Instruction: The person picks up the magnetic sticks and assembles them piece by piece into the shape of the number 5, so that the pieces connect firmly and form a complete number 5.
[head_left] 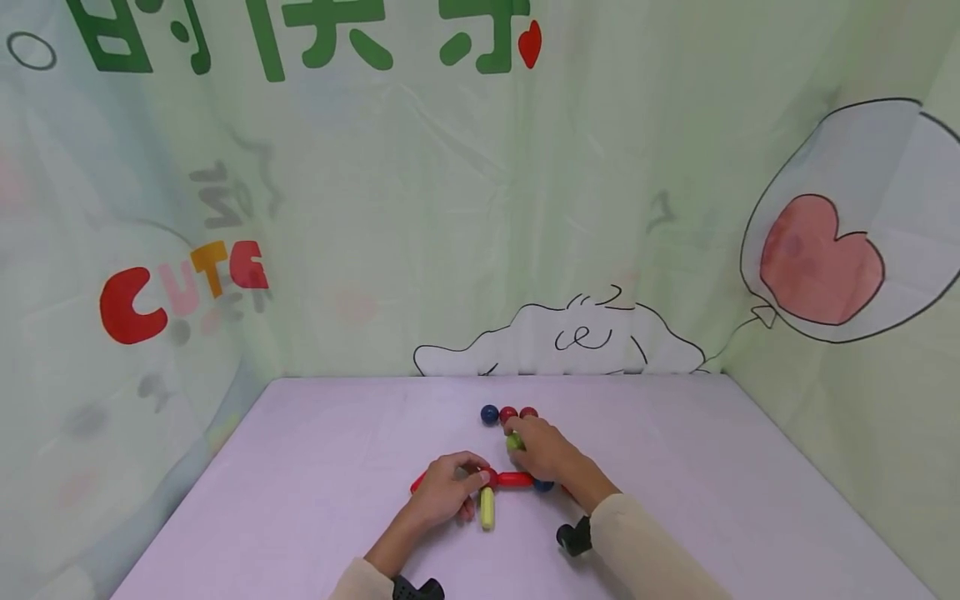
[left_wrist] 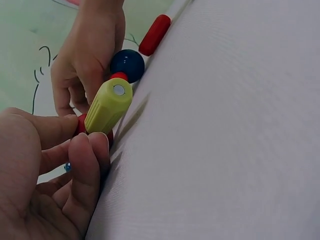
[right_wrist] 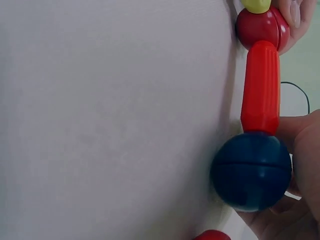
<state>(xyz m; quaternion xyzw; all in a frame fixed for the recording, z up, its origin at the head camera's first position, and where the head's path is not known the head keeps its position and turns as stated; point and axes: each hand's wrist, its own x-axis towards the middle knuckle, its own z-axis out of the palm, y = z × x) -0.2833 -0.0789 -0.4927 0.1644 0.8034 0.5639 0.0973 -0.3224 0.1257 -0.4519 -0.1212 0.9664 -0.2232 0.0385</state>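
Note:
My left hand [head_left: 442, 492] pinches a red ball [head_left: 491, 477] low on the table. A pale yellow-green rod [head_left: 487, 510] sticks out of that ball toward me; its end shows a silvery disc in the left wrist view. From the same ball a red rod [right_wrist: 261, 87] runs right to a dark blue ball [right_wrist: 251, 172]. Beyond these, my right hand [head_left: 551, 450] holds a lime-green piece [head_left: 514, 440], partly covered by the fingers, so its full shape is hidden. Another red rod [head_left: 417, 482] shows beside my left hand.
A blue ball [head_left: 490, 415] and two red balls, one of them the middle ball [head_left: 507, 414], stand in a row just past my right fingertips. Another red rod [left_wrist: 155, 35] extends beyond the blue ball. A printed curtain [head_left: 465, 208] borders the lilac tabletop [head_left: 337, 433].

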